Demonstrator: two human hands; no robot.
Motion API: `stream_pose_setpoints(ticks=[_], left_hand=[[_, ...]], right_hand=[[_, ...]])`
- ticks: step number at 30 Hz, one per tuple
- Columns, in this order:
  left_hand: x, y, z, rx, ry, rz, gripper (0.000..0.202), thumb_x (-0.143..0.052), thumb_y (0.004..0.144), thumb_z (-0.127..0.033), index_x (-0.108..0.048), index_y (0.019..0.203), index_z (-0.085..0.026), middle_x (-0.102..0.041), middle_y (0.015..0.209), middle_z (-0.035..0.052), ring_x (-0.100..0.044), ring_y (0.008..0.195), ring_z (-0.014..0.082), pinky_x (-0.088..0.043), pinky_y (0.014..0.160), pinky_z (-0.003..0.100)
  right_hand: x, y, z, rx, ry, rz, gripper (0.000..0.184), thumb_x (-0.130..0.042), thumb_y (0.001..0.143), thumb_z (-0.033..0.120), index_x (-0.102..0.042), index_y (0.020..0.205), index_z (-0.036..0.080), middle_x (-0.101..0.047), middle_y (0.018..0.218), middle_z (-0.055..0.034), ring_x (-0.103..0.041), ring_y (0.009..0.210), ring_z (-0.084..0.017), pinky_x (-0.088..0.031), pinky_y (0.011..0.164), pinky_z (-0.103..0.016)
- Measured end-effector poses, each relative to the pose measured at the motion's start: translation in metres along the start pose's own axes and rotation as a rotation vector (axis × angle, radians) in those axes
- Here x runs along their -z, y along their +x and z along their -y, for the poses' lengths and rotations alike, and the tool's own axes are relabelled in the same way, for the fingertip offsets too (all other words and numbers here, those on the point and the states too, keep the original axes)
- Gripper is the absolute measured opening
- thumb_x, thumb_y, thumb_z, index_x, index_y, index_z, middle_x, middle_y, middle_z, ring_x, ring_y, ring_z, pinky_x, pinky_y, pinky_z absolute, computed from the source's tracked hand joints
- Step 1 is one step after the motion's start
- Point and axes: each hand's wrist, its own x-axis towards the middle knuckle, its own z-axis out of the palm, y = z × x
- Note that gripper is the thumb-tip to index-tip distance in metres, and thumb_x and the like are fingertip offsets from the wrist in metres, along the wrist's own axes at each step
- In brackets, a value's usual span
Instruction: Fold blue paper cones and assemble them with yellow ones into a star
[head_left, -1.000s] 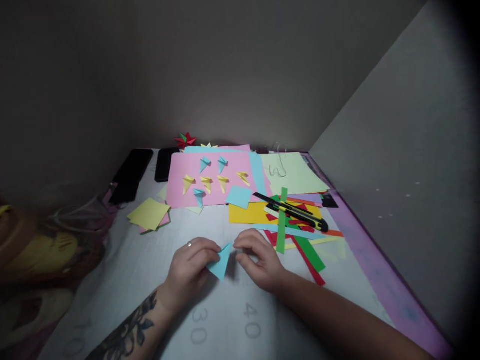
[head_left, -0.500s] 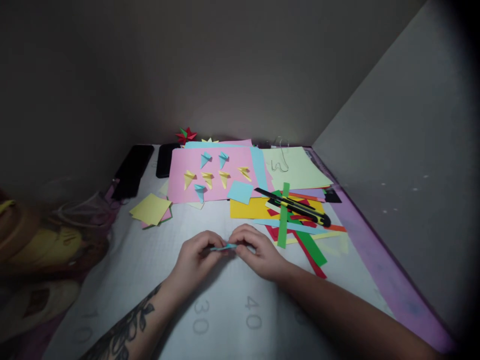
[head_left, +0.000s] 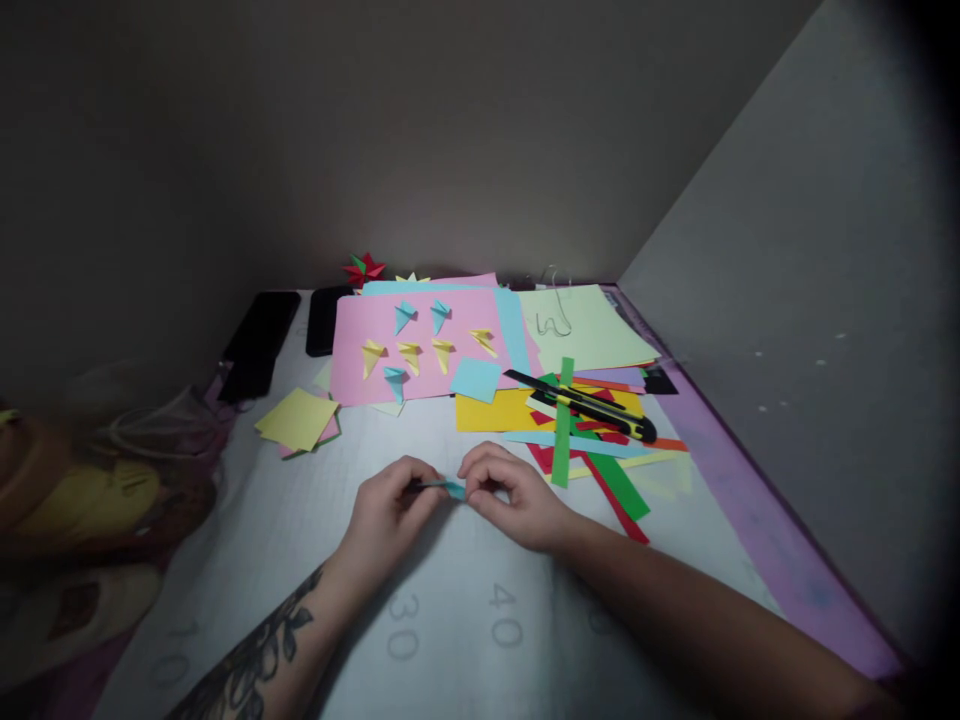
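Note:
My left hand (head_left: pixel 386 510) and my right hand (head_left: pixel 510 495) meet over the white gridded mat (head_left: pixel 450 620), both pinching a small folded light-blue paper piece (head_left: pixel 452 489) between their fingertips. The piece is seen nearly edge-on and mostly hidden by the fingers. Behind the hands lies a pink sheet (head_left: pixel 427 345) carrying several small folded blue and yellow paper units. A loose light-blue square (head_left: pixel 475 379) rests at the pink sheet's front right corner.
A black-and-yellow utility knife (head_left: pixel 592 408) lies on coloured sheets and strips at the right. A stack of yellow and pink squares (head_left: pixel 298 421) sits at the left, two dark phones (head_left: pixel 262 340) behind it. A red-green paper star (head_left: pixel 363 268) stands by the wall.
The blue piece showed as a flat triangle between my hands a second ago. It has since been folded or turned edge-on, and both hands have closed in around it.

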Motion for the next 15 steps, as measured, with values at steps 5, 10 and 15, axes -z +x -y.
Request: stream_pose_setpoints(ticks=[5,10,15], left_hand=[[-0.004,0.003,-0.002,0.161,-0.114,-0.006,0.01,-0.064,0.074,-0.024,-0.057,0.074,-0.017,-0.061,0.069,-0.0011,-0.055,0.063,0.0123,-0.044,0.057,0.022],[-0.007,0.004,-0.001,0.2,-0.215,0.053,0.013,-0.065,0.074,-0.026,-0.057,0.074,-0.017,-0.06,0.071,-0.0009,-0.054,0.067,0.013,-0.043,0.061,0.023],[-0.008,0.004,0.0,0.235,-0.264,0.061,0.014,-0.065,0.074,-0.027,-0.056,0.076,-0.017,-0.059,0.07,-0.001,-0.053,0.067,0.0132,-0.041,0.06,0.023]], right_hand=[[-0.002,0.0,-0.005,-0.027,-0.05,-0.06,0.009,-0.056,0.081,0.015,-0.059,0.073,0.019,-0.058,0.081,-0.0036,-0.056,0.075,-0.014,-0.045,0.063,-0.026],[-0.006,0.001,-0.01,-0.072,-0.076,-0.097,0.01,-0.056,0.081,0.013,-0.06,0.075,0.019,-0.058,0.076,-0.0015,-0.054,0.071,-0.013,-0.043,0.061,-0.024],[-0.007,0.001,-0.012,-0.123,-0.054,-0.116,0.008,-0.058,0.077,0.011,-0.056,0.074,0.019,-0.057,0.073,0.0009,-0.052,0.065,-0.011,-0.043,0.06,-0.023]])
